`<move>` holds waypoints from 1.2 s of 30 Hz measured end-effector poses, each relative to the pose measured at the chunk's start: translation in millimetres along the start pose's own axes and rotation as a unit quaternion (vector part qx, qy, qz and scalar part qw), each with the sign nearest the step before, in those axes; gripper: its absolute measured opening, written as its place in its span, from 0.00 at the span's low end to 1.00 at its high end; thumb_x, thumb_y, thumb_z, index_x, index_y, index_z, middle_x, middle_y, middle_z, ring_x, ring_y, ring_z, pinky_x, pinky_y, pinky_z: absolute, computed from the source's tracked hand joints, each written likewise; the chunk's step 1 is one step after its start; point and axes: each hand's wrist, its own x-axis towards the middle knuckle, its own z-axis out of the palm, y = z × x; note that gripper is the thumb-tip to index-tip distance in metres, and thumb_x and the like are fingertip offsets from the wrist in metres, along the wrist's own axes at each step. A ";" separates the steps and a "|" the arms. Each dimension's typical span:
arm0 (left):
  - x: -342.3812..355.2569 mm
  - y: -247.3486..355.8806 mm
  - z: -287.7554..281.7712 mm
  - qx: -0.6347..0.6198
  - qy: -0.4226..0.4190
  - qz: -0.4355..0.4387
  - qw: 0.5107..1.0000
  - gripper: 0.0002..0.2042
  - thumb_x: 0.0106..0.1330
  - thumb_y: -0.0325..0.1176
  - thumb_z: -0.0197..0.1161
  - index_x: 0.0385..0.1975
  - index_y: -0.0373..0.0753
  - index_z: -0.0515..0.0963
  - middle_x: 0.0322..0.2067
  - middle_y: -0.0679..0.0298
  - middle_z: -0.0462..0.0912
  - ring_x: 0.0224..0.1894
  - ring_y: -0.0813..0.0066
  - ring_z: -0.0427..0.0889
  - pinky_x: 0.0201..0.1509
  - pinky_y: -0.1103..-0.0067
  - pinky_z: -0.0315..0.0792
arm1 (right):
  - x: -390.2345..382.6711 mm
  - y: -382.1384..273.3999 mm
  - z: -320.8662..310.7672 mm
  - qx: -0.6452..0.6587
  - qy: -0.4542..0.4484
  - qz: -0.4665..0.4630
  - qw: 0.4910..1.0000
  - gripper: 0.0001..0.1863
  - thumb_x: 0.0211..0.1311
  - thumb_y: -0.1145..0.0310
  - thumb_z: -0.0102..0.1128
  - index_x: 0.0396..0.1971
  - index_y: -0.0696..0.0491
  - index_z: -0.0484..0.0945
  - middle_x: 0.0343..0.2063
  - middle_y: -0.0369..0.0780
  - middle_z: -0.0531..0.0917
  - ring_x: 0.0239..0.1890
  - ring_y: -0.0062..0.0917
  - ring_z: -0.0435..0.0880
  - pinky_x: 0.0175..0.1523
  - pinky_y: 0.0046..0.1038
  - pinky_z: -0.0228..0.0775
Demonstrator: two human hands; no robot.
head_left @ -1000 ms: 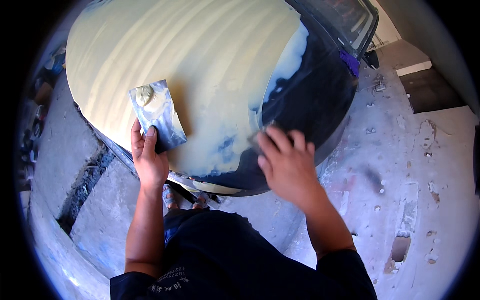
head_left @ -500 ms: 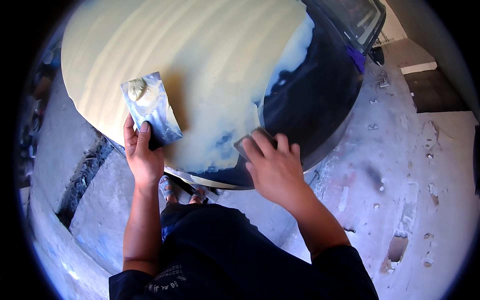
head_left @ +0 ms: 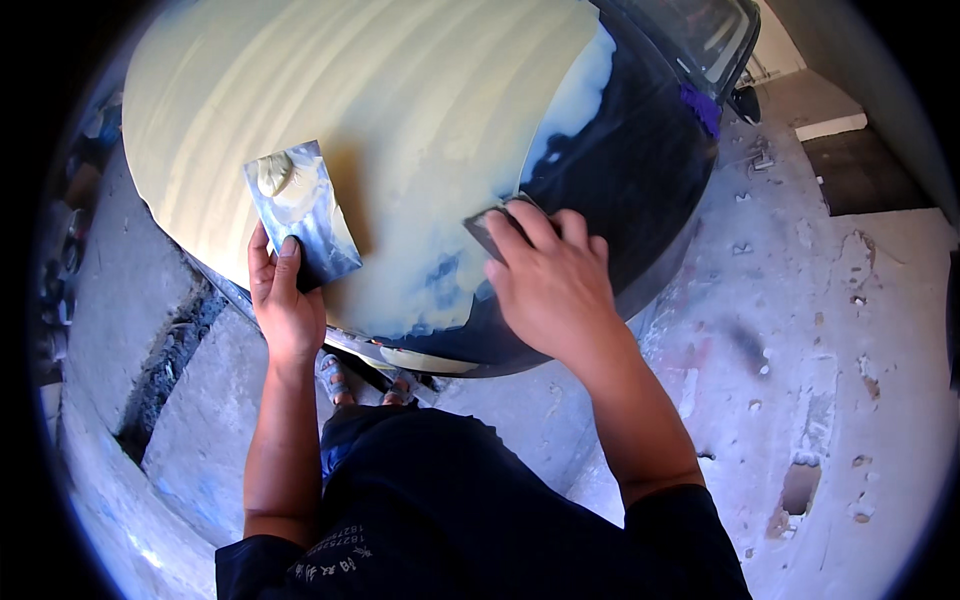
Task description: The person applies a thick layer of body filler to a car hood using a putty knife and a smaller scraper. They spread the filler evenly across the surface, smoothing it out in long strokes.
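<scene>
The right hand (head_left: 555,290) is nearer the blue patch (head_left: 445,280), fingers pressing a small scraper (head_left: 490,222) just right of it; the left hand (head_left: 285,300) grips a board (head_left: 300,210).

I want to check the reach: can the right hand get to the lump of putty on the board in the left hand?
Probably yes. The right hand lies beside the board, and only coated panel separates it from the putty lump.

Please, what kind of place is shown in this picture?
Probably a car body repair yard. A dark blue car panel is coated with pale filler, the left hand holds a putty-loaded board, and the concrete floor is stained.
</scene>
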 end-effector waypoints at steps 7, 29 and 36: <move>-5.3 2.4 -0.5 0.019 0.006 -0.002 1.000 0.20 0.70 0.24 0.47 0.61 0.35 0.60 0.54 0.57 0.73 0.56 0.69 0.74 0.61 0.70 0.67 | -39.4 -23.7 32.4 -0.001 -0.068 -0.006 0.998 0.26 0.55 0.65 0.60 0.55 0.50 0.68 0.57 0.40 0.69 0.51 0.45 0.67 0.47 0.47 0.60; -3.0 0.5 0.9 0.022 -0.004 0.002 1.000 0.19 0.70 0.24 0.48 0.60 0.34 0.60 0.53 0.57 0.74 0.54 0.70 0.74 0.59 0.71 0.69 | 0.9 12.1 12.7 -0.021 -0.045 -0.004 0.999 0.21 0.57 0.63 0.57 0.53 0.47 0.73 0.54 0.36 0.71 0.50 0.41 0.69 0.50 0.45 0.62; -0.9 -0.9 -1.1 0.012 0.007 0.000 1.000 0.20 0.70 0.24 0.48 0.61 0.34 0.60 0.54 0.57 0.74 0.55 0.69 0.74 0.60 0.71 0.68 | -68.4 13.7 27.4 -0.028 -0.050 -0.044 0.997 0.21 0.55 0.65 0.60 0.52 0.46 0.73 0.55 0.37 0.71 0.52 0.42 0.66 0.50 0.43 0.60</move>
